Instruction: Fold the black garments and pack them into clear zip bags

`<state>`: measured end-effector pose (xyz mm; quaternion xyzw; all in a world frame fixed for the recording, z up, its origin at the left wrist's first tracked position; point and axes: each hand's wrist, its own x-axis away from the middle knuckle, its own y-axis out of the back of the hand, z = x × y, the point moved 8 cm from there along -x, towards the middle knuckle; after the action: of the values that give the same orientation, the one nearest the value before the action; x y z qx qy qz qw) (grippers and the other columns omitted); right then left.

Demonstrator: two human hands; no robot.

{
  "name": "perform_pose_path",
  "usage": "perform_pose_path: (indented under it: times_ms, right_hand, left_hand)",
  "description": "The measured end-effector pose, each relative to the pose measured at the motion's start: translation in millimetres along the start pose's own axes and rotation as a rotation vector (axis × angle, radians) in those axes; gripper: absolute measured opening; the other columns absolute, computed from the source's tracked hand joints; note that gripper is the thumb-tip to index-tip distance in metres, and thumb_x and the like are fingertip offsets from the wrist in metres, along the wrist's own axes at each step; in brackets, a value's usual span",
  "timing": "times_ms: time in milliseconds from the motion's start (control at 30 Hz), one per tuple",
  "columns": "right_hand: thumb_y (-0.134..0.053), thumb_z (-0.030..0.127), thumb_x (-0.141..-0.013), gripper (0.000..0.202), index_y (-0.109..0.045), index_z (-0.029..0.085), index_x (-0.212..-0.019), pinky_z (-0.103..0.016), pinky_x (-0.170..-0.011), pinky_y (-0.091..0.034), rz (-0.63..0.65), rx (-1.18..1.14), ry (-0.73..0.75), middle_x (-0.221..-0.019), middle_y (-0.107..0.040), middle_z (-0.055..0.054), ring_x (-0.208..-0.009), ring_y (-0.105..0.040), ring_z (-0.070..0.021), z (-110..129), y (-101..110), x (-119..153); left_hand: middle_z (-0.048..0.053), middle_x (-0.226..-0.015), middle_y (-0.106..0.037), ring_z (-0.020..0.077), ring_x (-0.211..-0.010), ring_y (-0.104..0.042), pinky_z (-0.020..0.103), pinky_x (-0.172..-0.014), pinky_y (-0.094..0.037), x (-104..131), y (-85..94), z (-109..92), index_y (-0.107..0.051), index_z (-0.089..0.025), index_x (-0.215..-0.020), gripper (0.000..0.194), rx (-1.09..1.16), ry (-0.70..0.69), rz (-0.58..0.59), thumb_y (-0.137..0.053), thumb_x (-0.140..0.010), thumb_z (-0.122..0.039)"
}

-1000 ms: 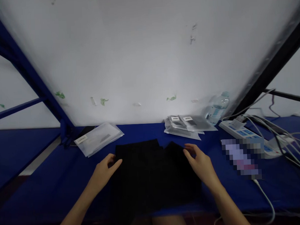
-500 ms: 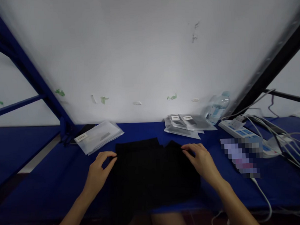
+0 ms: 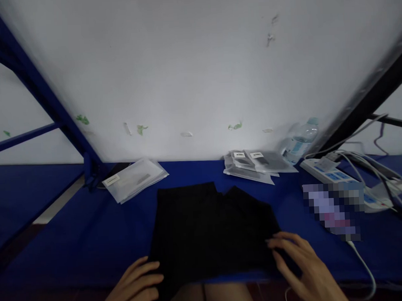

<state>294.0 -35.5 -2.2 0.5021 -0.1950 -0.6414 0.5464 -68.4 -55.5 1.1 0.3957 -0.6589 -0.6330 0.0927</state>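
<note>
A black cloth garment (image 3: pixel 204 234) lies spread on the blue table (image 3: pixel 81 244), its near left part hanging over the front edge. My left hand (image 3: pixel 136 284) rests at the garment's lower left edge, fingers apart and laid on the cloth. At the lower right edge is my right hand (image 3: pixel 297 261), its fingers apart and bent, with the fingertips touching the fabric. Dark cloth and dim light hide exactly where the fingertips press.
Labelled plastic bags lie at the back left (image 3: pixel 135 180) and back right (image 3: pixel 255 163). Farther right stand a water bottle (image 3: pixel 300 141), a power strip (image 3: pixel 335 178) with cables, and a blurred phone (image 3: pixel 330 211). A white wall (image 3: pixel 184 71) rises behind.
Both hands have let go of the garment's upper corners and moved down towards its near side. The upper part of the garment now lies flatter, its right side spread farther out.
</note>
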Motion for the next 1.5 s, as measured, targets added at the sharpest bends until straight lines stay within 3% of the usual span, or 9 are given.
perform_pose_path:
  times_ms: [133, 300, 467, 667, 767, 900, 1067, 1300, 1500]
  right_hand:
    - [-0.049, 0.042, -0.091, 0.021, -0.06, 0.025, -0.096, -0.033, -0.073, -0.051, -0.165, -0.012, -0.154, -0.085, -0.067, -0.004, -0.078, -0.065, -0.0199, 10, 5, -40]
    - [-0.056, 0.043, -0.085, 0.024, -0.054, 0.024, -0.099, -0.028, -0.057, -0.047, 0.133, -0.11, -0.208, -0.082, -0.066, -0.002, -0.063, -0.063, -0.017, 38, -54, -101]
    - [-0.056, 0.024, -0.078, 0.007, -0.052, 0.023, -0.084, -0.026, -0.052, -0.044, 0.277, -0.354, -0.242, -0.058, -0.058, 0.005, -0.052, -0.059, -0.0145, 35, -91, -139]
    - [-0.061, 0.039, -0.077, 0.029, -0.058, 0.02, -0.098, -0.032, -0.073, -0.053, 0.062, -0.807, -0.287, -0.092, -0.07, -0.005, -0.079, -0.067, -0.0176, 7, -73, -170]
    - [-0.057, 0.032, -0.079, 0.017, -0.063, 0.021, -0.091, -0.034, -0.078, -0.051, 0.119, -0.525, -0.172, -0.089, -0.069, -0.002, -0.081, -0.065, -0.018, -2, -46, -154]
    - [-0.058, 0.017, -0.073, 0.034, -0.064, 0.026, -0.105, -0.038, -0.088, -0.047, 0.246, -0.124, -0.011, -0.106, -0.066, -0.003, -0.097, -0.059, -0.0209, -9, -21, -115]
    - [-0.061, 0.018, -0.076, 0.02, -0.067, 0.025, -0.094, -0.039, -0.088, -0.046, 0.308, 0.008, 0.017, -0.106, -0.066, -0.005, -0.098, -0.057, -0.023, -24, -35, -107]
    - [-0.043, 0.034, -0.093, 0.029, -0.062, 0.016, -0.107, -0.042, -0.085, -0.048, -0.329, 0.061, -0.193, -0.101, -0.067, -0.013, -0.093, -0.062, -0.0255, -40, 0, -131]
    - [-0.038, 0.037, -0.098, 0.038, -0.055, 0.022, -0.128, -0.045, -0.104, -0.042, 0.108, 0.01, 0.07, -0.131, -0.058, -0.01, -0.125, -0.05, -0.024, 11, -50, -109]
  left_hand:
    - [0.0, -0.115, -0.068, 0.0193, -0.116, -0.059, 0.039, -0.1, -0.05, -23, 9.5, 40, -0.058, -0.031, -0.118, 0.031, 0.001, 0.13, -0.116, -0.052, -0.091, -0.018]
    - [0.005, -0.14, -0.05, 0.0235, -0.126, -0.048, 0.043, -0.103, -0.044, -74, -7.9, 87, -0.042, -0.027, -0.139, 0.051, -0.03, 0.221, 0.012, -0.048, -0.089, -0.016]
    - [0.003, -0.107, -0.069, 0.0246, -0.107, -0.059, 0.046, -0.095, -0.045, -109, -9.9, 114, -0.066, -0.026, -0.103, 0.024, 0.037, 0.25, 0.034, -0.05, -0.088, -0.019]
    - [0.009, -0.101, -0.07, 0.0271, -0.096, -0.066, 0.046, -0.087, -0.05, -133, 8.5, 166, -0.058, -0.018, -0.117, 0.034, 0.103, 0.577, -0.219, -0.047, -0.091, -0.038]
    - [0.014, -0.124, -0.061, 0.0303, -0.121, -0.053, 0.051, -0.102, -0.038, -135, 5.9, 148, -0.048, -0.014, -0.131, 0.044, 0.013, 0.502, -0.255, -0.043, -0.094, -0.037]
    - [0.004, -0.149, -0.041, 0.0286, -0.143, -0.022, 0.055, -0.112, -0.022, -124, -26.1, 88, -0.038, -0.03, -0.143, 0.046, -0.093, 0.217, -0.022, -0.04, -0.098, -0.036]
    - [0.005, -0.157, -0.024, 0.0348, -0.143, -0.016, 0.064, -0.107, -0.025, -102, -61.2, 60, -0.019, -0.037, -0.149, 0.06, -0.124, 0.127, 0.18, -0.044, -0.095, -0.047]
    - [0.004, -0.157, -0.023, 0.0349, -0.143, -0.018, 0.064, -0.107, -0.026, -101, -63.0, 63, -0.016, -0.037, -0.149, 0.063, -0.132, 0.134, 0.195, -0.045, -0.094, -0.049]
    - [0.005, -0.157, -0.024, 0.0355, -0.142, -0.02, 0.064, -0.106, -0.027, -102, -64.7, 62, -0.017, -0.037, -0.149, 0.063, -0.139, 0.131, 0.188, -0.046, -0.094, -0.048]
